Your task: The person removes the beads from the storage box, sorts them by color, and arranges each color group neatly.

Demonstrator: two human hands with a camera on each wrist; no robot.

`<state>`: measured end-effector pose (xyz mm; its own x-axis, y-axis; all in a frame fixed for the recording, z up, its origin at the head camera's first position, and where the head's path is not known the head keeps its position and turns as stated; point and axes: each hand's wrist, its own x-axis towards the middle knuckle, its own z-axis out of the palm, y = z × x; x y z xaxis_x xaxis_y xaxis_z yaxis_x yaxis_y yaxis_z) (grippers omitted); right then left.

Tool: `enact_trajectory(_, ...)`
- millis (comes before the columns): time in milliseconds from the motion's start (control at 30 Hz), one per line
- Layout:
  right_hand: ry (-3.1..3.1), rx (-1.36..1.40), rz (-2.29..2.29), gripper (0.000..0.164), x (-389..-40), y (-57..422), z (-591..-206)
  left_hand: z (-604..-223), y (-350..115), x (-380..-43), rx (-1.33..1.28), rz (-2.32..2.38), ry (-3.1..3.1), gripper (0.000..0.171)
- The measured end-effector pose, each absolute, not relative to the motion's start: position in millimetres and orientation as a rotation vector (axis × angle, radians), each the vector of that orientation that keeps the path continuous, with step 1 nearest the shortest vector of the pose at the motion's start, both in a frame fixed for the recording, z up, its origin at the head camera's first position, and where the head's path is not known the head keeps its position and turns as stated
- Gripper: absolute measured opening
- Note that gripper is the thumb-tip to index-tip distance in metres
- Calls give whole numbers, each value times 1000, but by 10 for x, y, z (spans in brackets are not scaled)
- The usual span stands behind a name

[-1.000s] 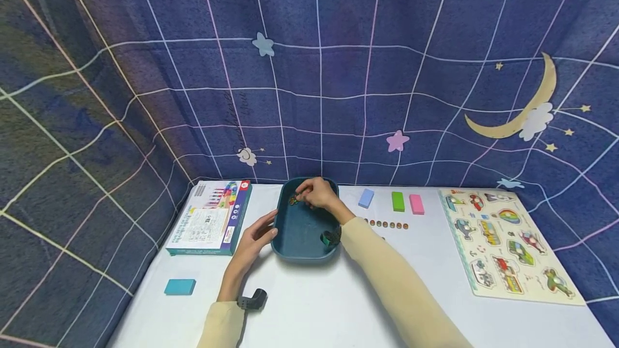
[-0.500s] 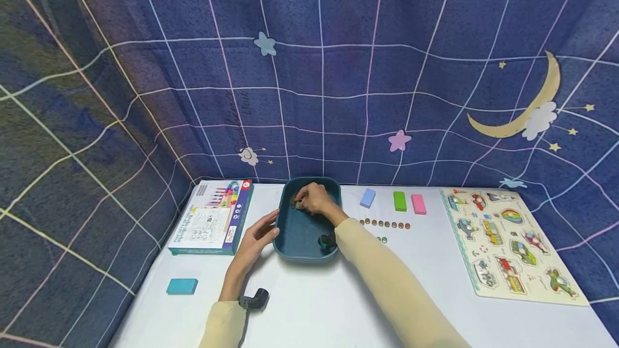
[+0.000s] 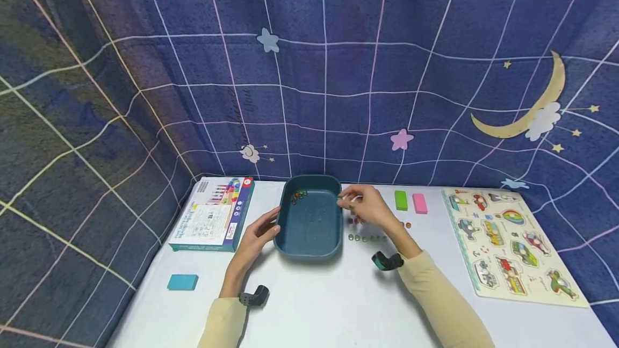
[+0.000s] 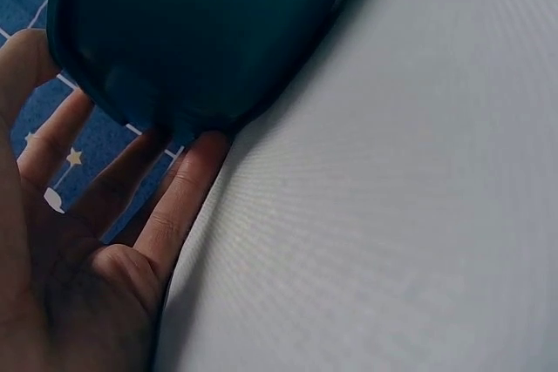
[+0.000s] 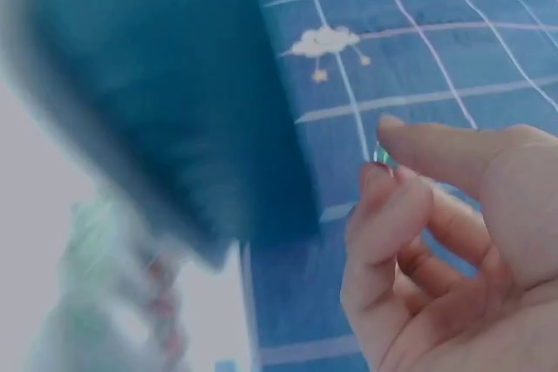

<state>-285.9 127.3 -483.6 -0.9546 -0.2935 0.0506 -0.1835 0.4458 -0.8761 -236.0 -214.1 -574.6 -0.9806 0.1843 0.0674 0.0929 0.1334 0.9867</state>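
Note:
A dark teal plastic bin stands on the white table, with a small cluster of red and green beads in its far left corner. My left hand rests against the bin's left side, its extended fingers touching the outer wall. Just past the bin's right rim, my right hand pinches a small shiny green bead between thumb and fingertips. Below that hand runs a row of green beads. A row of reddish beads is partly hidden behind the hand.
A picture-printed box lies left of the bin, with a teal block nearer the front. Green and pink blocks sit at the back right. A wooden picture puzzle board lies far right. A patterned curtain hangs behind.
My right hand has come out of the bin and moved right over its rim with a green bead. It now covers the light blue block. My left hand stays at the bin.

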Motion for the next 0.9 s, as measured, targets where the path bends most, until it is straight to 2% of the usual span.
enact_trajectory(233,2783,-207,-1414,18,-2423,2043,-5228,-5740,-2136,-2360,291,2008,2317,54)
enact_trajectory(367,2854,-200,-1330,16,-2241,2312,-5371,-5755,-2127,-2364,284,1996,2326,54)
enact_trajectory(900,2936,-299,-1219,11,-2167,2389,-5557,-5755,-2130,-2354,284,1999,2317,53)
